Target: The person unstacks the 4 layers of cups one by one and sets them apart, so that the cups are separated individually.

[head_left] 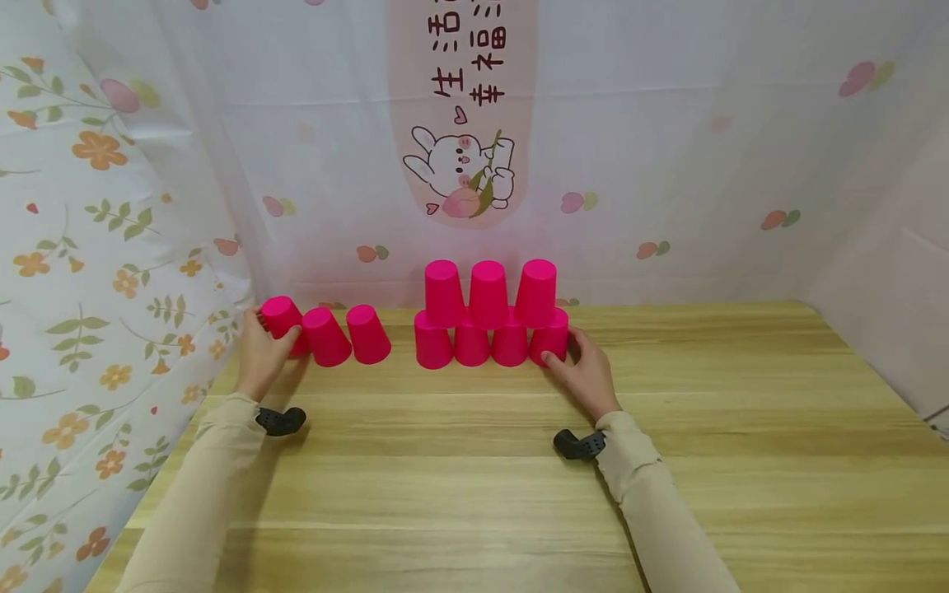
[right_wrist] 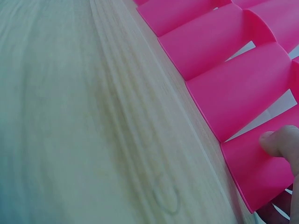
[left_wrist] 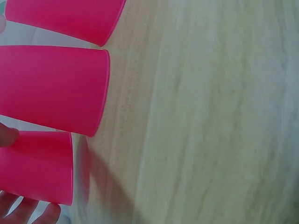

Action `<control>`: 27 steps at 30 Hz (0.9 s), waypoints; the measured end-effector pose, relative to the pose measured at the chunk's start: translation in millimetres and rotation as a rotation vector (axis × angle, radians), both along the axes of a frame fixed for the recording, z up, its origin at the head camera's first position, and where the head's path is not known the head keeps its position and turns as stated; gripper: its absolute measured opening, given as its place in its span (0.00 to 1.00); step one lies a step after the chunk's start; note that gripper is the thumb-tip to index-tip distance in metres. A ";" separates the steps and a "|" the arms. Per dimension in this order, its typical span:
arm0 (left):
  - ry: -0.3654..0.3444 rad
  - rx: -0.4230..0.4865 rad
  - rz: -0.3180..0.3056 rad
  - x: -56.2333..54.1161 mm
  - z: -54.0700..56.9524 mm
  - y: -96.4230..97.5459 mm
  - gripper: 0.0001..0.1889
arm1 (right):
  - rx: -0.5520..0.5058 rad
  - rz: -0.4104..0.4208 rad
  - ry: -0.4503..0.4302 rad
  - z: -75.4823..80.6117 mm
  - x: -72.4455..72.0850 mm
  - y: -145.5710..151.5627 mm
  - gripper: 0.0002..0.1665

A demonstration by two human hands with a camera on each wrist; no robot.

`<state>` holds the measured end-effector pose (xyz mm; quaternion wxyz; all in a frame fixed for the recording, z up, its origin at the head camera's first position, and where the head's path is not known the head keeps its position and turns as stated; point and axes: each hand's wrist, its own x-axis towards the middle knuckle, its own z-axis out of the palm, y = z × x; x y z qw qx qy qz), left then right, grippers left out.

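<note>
My left hand [head_left: 263, 350] grips the leftmost pink cup [head_left: 283, 317], which is upside down; its thumb lies on the near side and the other fingers wrap the far side. Close beside it stand a second pink cup [head_left: 326, 338] and a third pink cup [head_left: 368, 334], also inverted. To their right is a two-level stack of inverted pink cups, with a lower row of several and three on top, such as the middle top cup [head_left: 488, 295]. My right hand [head_left: 589, 375] holds the rightmost lower cup [right_wrist: 257, 163], thumb on its front, fingers behind.
The wooden table [head_left: 430, 478] stretches toward me and to the right. A white curtain [head_left: 667, 165] with a rabbit print hangs close behind the cups, and a floral cloth [head_left: 89, 288] borders the left edge. Each wrist wears a black camera mount [head_left: 282, 421].
</note>
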<state>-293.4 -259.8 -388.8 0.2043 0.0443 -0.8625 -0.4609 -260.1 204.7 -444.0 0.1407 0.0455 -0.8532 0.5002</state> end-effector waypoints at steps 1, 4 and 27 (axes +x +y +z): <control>0.001 -0.001 -0.002 0.1 -1.3 -0.4 0.31 | 0.004 -0.002 -0.002 0.1 -0.1 -0.2 0.34; 0.005 -0.007 -0.016 0.5 -4.2 -1.5 0.30 | 0.013 -0.008 -0.009 0.0 -0.5 -0.5 0.34; -0.046 -0.014 -0.102 2.4 -11.2 0.5 0.33 | 0.012 -0.015 -0.010 0.4 -0.4 -1.6 0.34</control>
